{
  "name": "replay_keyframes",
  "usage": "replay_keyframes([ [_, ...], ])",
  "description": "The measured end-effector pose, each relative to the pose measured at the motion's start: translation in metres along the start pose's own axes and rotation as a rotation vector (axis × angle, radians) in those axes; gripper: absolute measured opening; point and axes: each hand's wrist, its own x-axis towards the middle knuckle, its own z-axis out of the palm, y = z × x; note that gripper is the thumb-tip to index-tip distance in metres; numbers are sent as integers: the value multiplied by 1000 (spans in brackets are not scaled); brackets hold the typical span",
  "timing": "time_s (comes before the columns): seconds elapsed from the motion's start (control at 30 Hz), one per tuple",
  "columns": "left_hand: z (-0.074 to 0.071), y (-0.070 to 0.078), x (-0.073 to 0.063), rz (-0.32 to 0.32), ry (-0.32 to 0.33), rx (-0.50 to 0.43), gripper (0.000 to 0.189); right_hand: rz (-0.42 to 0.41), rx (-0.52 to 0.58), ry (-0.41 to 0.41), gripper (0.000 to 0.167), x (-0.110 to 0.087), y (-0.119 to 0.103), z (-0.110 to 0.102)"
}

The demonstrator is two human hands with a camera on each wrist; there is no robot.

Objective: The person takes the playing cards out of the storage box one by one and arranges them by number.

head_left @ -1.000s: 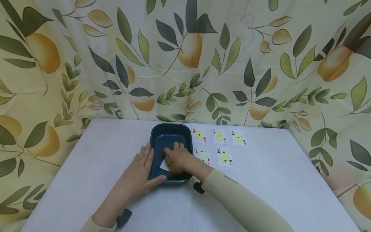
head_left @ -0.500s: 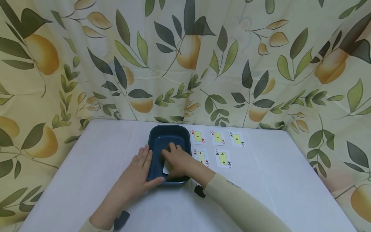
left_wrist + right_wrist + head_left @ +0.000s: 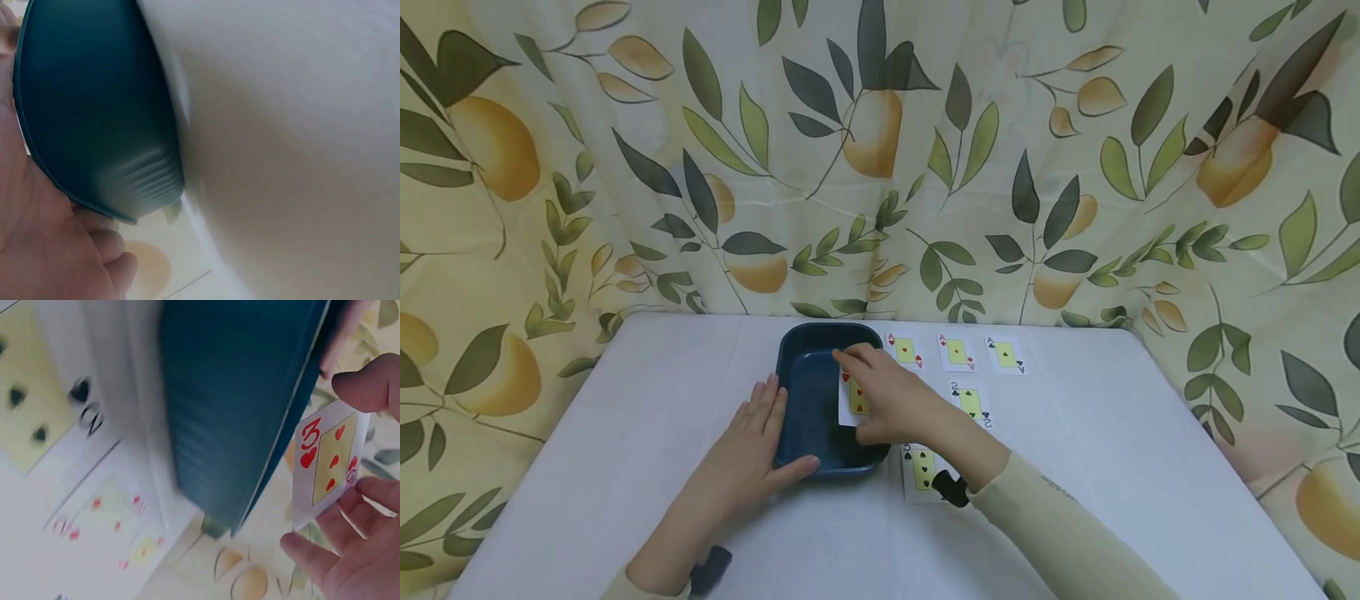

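My right hand (image 3: 891, 392) pinches a three of hearts (image 3: 334, 461) between thumb and fingers, raised above the right side of a dark blue tray (image 3: 805, 417). In the right wrist view the card's face shows plainly, and the fingertips (image 3: 306, 553) press along its edge. My left hand (image 3: 745, 442) lies along the tray's left rim with straight fingers, its thumb at the front left corner. The left wrist view shows that palm (image 3: 44, 244) against the tray's outer wall (image 3: 94, 94).
Right of the tray lie an ace of hearts (image 3: 905, 351), an ace of diamonds (image 3: 956, 352) and an ace of clubs (image 3: 1006, 356). Nearer are a two of clubs (image 3: 972, 402) and a three of spades (image 3: 922, 472). A white cloth covers the table (image 3: 1112, 467); a patterned curtain (image 3: 970, 167) hangs behind.
My right hand has lifted the card from the tray floor and moved right and up, over the two of diamonds. The three of spades has come into sight. My left hand stays on the rim.
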Motion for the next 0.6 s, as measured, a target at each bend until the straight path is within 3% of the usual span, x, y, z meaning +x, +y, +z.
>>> replay_keyframes([
  [0.2,1,0,1,4,7,1,109,64,-1,31,108,-23,15,-14],
  [0.6,4,-2,0,-3,0,9,112,135,-96,8,105,-64,52,-14],
])
